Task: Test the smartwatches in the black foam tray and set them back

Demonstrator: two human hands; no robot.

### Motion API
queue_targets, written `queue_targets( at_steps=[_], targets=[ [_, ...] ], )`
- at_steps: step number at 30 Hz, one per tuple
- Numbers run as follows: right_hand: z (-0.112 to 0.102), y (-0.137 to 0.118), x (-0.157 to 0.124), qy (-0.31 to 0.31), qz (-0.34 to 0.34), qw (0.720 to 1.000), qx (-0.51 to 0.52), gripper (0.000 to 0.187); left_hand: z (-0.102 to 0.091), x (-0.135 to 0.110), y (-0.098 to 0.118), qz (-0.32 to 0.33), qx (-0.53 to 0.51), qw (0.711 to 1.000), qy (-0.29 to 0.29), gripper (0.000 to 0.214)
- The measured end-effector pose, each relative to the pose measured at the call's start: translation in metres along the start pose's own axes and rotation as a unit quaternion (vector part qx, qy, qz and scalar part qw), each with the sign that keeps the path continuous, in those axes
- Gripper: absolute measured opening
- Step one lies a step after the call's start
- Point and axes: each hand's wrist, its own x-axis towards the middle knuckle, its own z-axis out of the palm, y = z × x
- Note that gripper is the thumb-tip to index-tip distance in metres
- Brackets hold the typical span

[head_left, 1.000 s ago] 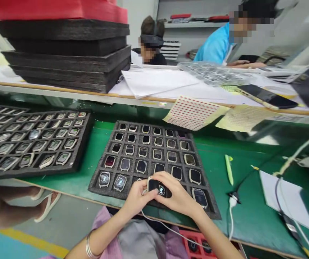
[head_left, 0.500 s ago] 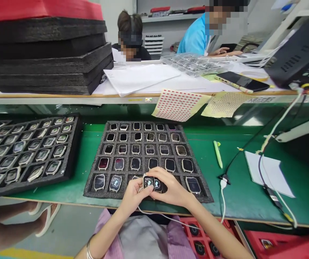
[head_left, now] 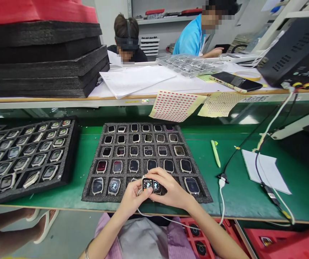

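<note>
Over a green bench, the left hand and right hand angle inward, fingers grasping a lit watch.

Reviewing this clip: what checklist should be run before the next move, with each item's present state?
1. Left grip on the first smartwatch, screen lit: ok.
2. Right grip around the second smartwatch, screen lit: ok.
3. Second smartwatch clear of the foam tray: cannot tell.
4. White cable clear of the right forearm: not ok, passes beneath it.
5. Cable's end attached to the first smartwatch: cannot tell, hidden.
</note>
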Motion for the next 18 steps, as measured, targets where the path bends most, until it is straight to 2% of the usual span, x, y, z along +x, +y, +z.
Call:
queue_targets(
  at_steps=[3,6,8,12,16,18],
  targets=[
    [-0.009,-0.001,-0.003,-0.013,0.024,1.000,-0.008,0.038,0.001,-0.001,0.000,-0.029,0.054,0.998,-0.011,0.039],
    [-0.030,-0.001,-0.015,-0.006,0.052,0.998,-0.017,0.041,-0.001,-0.002,-0.004,-0.057,0.096,0.993,-0.035,0.047],
    [-0.045,-0.001,-0.027,-0.005,0.092,0.994,-0.055,0.041,-0.004,-0.003,-0.007,-0.063,0.105,0.991,-0.049,0.044],
    [-0.063,-0.006,-0.048,-0.054,0.166,0.973,-0.154,0.036,-0.005,-0.004,-0.009,-0.064,0.102,0.990,-0.069,0.037],
    [-0.074,-0.009,-0.067,-0.081,0.167,0.962,-0.202,0.046,0.003,-0.001,-0.001,-0.064,0.096,0.991,-0.066,0.034],
    [-0.079,0.000,-0.084,-0.084,0.163,0.955,-0.233,0.032,0.009,0.002,0.005,-0.066,0.088,0.992,-0.055,0.034]
  ],
)
